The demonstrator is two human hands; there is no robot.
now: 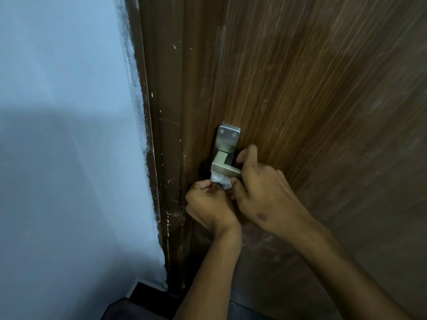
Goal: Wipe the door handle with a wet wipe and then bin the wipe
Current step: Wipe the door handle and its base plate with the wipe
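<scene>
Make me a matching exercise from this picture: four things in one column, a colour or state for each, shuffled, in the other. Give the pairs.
Things:
1. handle
2. wipe
3. wall
4. right hand

States:
A. pale blue
B. white, bunched under the lever
C. brushed silver metal
D. gripping the lever's end

Pairs: 1-C, 2-B, 3-A, 4-D

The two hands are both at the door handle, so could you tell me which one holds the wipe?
The left hand, pressing the white wipe beneath the lever; the right hand grips the lever's end.
</scene>
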